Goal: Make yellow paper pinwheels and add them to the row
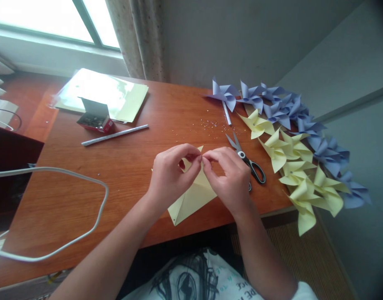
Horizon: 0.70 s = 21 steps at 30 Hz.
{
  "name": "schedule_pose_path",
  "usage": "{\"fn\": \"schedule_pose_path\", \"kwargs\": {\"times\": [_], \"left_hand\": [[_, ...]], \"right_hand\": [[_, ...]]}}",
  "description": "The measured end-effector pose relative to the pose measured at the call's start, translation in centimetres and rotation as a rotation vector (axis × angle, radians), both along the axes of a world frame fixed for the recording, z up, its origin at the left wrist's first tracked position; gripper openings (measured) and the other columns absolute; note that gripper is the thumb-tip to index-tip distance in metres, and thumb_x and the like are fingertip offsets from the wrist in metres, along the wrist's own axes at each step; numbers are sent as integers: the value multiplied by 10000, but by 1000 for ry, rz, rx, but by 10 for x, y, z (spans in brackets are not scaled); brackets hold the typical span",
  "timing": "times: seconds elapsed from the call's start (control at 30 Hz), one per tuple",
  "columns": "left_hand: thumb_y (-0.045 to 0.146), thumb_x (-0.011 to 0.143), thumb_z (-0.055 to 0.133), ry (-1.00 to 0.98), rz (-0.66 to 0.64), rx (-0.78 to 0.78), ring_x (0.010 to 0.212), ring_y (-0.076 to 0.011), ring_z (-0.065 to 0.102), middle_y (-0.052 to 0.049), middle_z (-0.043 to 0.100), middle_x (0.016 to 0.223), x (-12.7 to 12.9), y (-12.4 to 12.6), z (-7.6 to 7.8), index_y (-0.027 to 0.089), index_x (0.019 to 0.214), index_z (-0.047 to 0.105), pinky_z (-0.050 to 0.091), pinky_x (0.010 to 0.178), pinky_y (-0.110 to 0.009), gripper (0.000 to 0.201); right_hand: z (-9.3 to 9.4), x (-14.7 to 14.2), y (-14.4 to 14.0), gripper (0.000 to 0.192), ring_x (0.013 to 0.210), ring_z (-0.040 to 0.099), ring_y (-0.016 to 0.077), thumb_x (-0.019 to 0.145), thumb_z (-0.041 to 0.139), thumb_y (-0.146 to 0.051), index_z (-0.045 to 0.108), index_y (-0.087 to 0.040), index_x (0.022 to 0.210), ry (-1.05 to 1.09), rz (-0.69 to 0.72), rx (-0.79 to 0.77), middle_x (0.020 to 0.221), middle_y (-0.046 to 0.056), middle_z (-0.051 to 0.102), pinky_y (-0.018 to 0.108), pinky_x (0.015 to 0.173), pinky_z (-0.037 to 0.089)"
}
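Observation:
My left hand [172, 168] and my right hand [230, 177] meet fingertip to fingertip above a yellow paper square [193, 204]. Both are closed in a pinch, on something too small to make out. The paper lies on the table with creases or cuts running in from its corners, and a small dark hole shows near the closest corner. My hands hide its middle. Just right of my right hand, black-handled scissors [258, 170] lie with their blades parted, partly behind that hand.
Yellow pinwheels [274, 150] and purple pinwheels [330, 152] crowd the table's right side. Paper scraps [213, 124] lie near a paper stick [227, 113]. At left are another stick [115, 135], an open small box [96, 118], yellow sheets [132, 100] and a white cable [105, 196].

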State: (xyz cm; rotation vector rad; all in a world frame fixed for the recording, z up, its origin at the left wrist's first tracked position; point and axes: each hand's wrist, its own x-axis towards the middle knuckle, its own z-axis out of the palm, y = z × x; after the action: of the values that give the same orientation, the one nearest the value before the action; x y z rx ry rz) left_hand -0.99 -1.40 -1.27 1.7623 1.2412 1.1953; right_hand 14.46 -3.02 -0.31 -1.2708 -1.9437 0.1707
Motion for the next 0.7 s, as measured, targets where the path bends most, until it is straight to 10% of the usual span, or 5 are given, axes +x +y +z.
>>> {"fn": "schedule_pose_path", "kwargs": {"times": [0.3, 0.7], "left_hand": [[155, 869, 644, -90, -31, -72, 628, -96, 615, 13, 678, 702, -1, 1, 0, 171, 811, 682, 470, 566, -195, 71], [157, 853, 648, -33, 24, -41, 636, -107, 637, 3, 711, 726, 0, 2, -3, 175, 817, 690, 480, 553, -196, 58]], "right_hand": [[2, 6, 3, 58, 814, 671, 146, 939, 635, -191, 678, -211, 906, 256, 25, -262, 869, 7, 711, 278, 766, 536], [-10, -1, 2, 106, 787, 632, 201, 955, 579, -190, 640, -227, 877, -109, -74, 29, 814, 51, 694, 337, 759, 503]]}}
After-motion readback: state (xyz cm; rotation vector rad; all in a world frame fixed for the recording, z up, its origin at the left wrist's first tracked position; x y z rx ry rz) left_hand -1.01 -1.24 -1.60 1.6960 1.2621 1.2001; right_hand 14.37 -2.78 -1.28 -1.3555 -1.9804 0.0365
